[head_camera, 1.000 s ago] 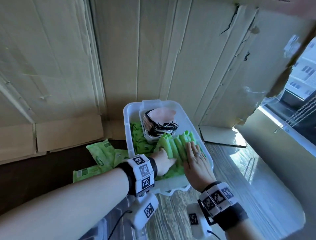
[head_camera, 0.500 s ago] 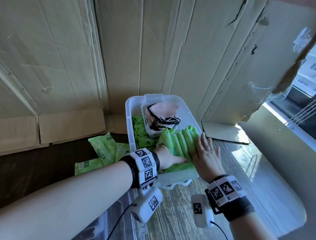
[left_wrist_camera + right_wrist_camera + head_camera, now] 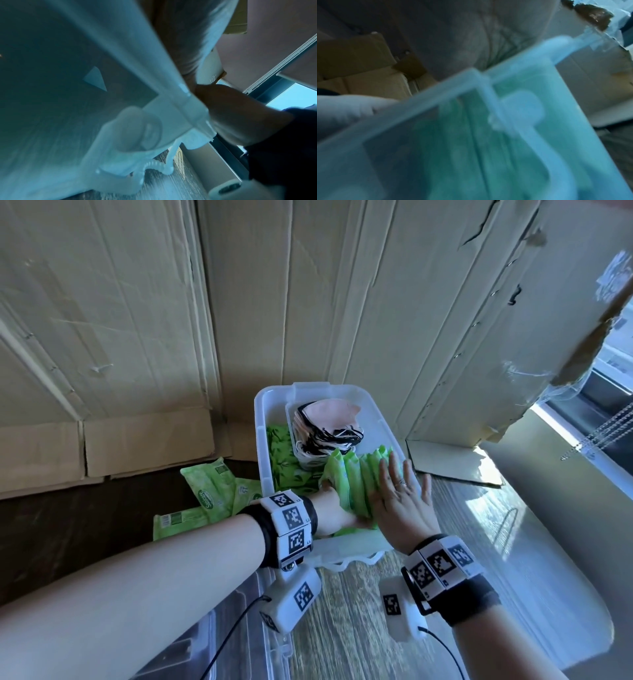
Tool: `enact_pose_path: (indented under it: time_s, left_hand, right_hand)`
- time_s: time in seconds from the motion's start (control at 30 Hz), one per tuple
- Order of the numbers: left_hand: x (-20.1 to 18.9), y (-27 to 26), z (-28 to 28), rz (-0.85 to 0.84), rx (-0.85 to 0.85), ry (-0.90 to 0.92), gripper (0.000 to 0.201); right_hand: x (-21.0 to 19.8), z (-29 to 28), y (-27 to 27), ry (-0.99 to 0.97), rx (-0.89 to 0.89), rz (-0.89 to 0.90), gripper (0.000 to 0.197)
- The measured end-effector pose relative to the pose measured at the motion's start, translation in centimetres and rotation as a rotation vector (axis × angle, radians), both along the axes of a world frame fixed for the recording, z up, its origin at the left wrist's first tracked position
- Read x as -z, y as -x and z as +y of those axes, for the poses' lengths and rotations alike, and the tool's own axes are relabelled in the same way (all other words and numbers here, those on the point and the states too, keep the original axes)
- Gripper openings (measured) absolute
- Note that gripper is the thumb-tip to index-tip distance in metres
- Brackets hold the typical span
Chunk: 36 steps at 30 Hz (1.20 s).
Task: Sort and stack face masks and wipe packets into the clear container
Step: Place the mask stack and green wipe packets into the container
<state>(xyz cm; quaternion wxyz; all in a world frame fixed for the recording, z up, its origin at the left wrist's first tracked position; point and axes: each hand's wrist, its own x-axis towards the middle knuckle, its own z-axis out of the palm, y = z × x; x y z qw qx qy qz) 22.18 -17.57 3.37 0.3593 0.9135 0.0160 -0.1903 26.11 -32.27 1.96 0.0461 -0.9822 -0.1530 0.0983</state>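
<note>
glossy green wipe packets (image 3: 356, 484) upright in clear container (image 3: 265, 412); right hand (image 3: 400, 505) flat, fingers straight, against them; left hand (image 3: 334, 511) grip unclear

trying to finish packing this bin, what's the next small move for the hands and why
Probably let go of the standing row of green wipe packets and reach with the left hand for the loose packets outside the clear container. The right hand lies flat against the row, which already stands on edge beside the tub of masks.
</note>
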Motion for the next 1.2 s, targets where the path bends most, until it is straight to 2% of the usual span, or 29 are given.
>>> enact_pose_path:
  time_s: [0.1, 0.17, 0.2, 0.27, 0.33, 0.43, 0.5, 0.6, 0.67, 0.73, 0.8, 0.87, 0.97, 1.0, 1.07, 1.13, 1.2]
  left_hand:
    - [0.5, -0.7, 0.1, 0.123, 0.011, 0.067, 0.065]
    - [0.7, -1.2, -0.1, 0.237, -0.017, 0.112, 0.075]
    - [0.7, -1.4, -0.1, 0.268, -0.052, 0.112, 0.073]
    - [0.8, -1.6, 0.1, 0.284, -0.088, 0.101, 0.05]
    - [0.9, -1.7, 0.3, 0.289, -0.094, 0.058, 0.045]
    - [0.4, -1.4, 0.3, 0.273, -0.089, 0.096, 0.041]
    - [-0.2, -1.1, 0.8, 0.237, -0.059, 0.099, 0.046]
    - [-1.0, -0.2, 3.0, 0.049, -0.031, 0.131, 0.02]
    - [-0.9, 0.9, 5.6, -0.117, -0.193, 0.286, 0.025]
    - [-0.4, 2.3, 9.2, -0.266, -0.393, 0.406, 0.022]
    - [0.8, 3.8, 13.1, -0.368, -0.565, 0.33, 0.02]
    - [3.0, 5.1, 17.1, -0.361, -0.696, 0.166, 0.021]
    - [7.2, 6.8, 21.3, -0.079, -0.763, -0.017, 0.02]
    - [8.4, 7.4, 22.1, 0.025, -0.73, -0.07, 0.015]
    - [10.6, 8.4, 23.1, 0.179, -0.698, -0.144, 0.023]
    - [12.4, 8.9, 23.4, 0.248, -0.729, -0.089, 0.023]
    - [13.6, 8.7, 23.4, 0.246, -0.773, 0.004, 0.028]
  right_hand:
    - [0.9, 0.3, -0.4, -0.046, -0.035, 0.092, 0.058]
    - [0.9, 0.3, -0.7, -0.044, -0.044, 0.121, 0.058]
    - [0.8, 0.2, -0.8, -0.064, -0.042, 0.127, 0.058]
    - [0.8, 0.0, -0.7, -0.125, -0.027, 0.101, 0.057]
    - [0.9, 0.0, -0.6, -0.087, -0.031, 0.053, 0.055]
    - [0.7, 0.1, -0.8, -0.018, -0.04, 0.126, 0.054]
    - [0.0, 0.2, -0.9, -0.038, -0.025, 0.187, 0.053]
    - [-2.0, 1.0, 0.0, -0.13, 0.031, 0.191, 0.056]
    - [-3.9, 2.5, 1.2, -0.195, 0.053, 0.132, 0.061]
    - [-6.0, 5.0, 2.9, -0.31, -0.006, 0.028, 0.065]
    - [-7.7, 8.2, 5.0, -0.473, -0.11, -0.077, 0.064]
    - [-8.1, 11.9, 7.2, -0.584, -0.223, -0.111, 0.058]
    - [-4.8, 17.9, 9.6, -0.5, -0.36, 0.037, 0.051]
    - [-2.7, 19.8, 10.0, -0.431, -0.365, 0.131, 0.051]
    - [2.1, 22.8, 9.8, -0.261, -0.326, 0.309, 0.051]
    - [6.5, 24.7, 9.0, -0.121, -0.297, 0.374, 0.051]
    - [9.4, 25.8, 7.9, -0.037, -0.288, 0.365, 0.049]
